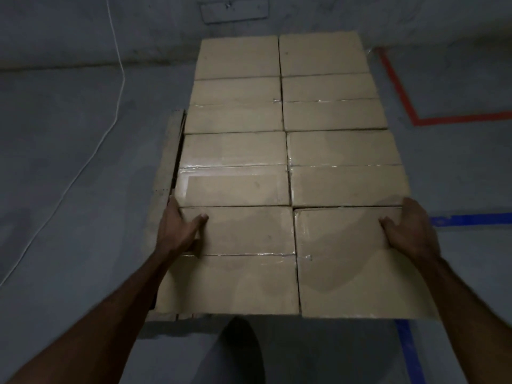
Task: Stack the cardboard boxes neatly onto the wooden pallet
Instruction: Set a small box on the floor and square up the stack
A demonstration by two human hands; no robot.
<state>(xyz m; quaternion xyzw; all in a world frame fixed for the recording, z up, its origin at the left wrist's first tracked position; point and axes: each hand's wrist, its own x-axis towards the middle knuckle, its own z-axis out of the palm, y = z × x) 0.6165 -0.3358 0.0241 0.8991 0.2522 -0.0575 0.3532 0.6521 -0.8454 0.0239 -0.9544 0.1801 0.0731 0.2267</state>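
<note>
The left hand (177, 227) grips the outer edge of the near-left box (235, 259). The right hand (410, 228) grips the near-right box (357, 270) the same way.

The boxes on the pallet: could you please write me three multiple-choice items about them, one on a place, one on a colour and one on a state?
1. Where does the pallet show bare wood?
A. Along the left of the boxes
B. Along the right of the boxes
C. Beyond the far row

2. What colour is the floor tape at the far right?
A. Yellow
B. Red
C. Green

3. How do the hands sit on the near boxes?
A. Both hang clear of the boxes
B. Both lie flat in the middle of the lids
C. One on each outer edge, thumbs on top

Answers: 1 A, a strip of wood shows left of the boxes. 2 B, a red line turns a corner there. 3 C, the left hand and the right hand each hold an outer side.
</note>
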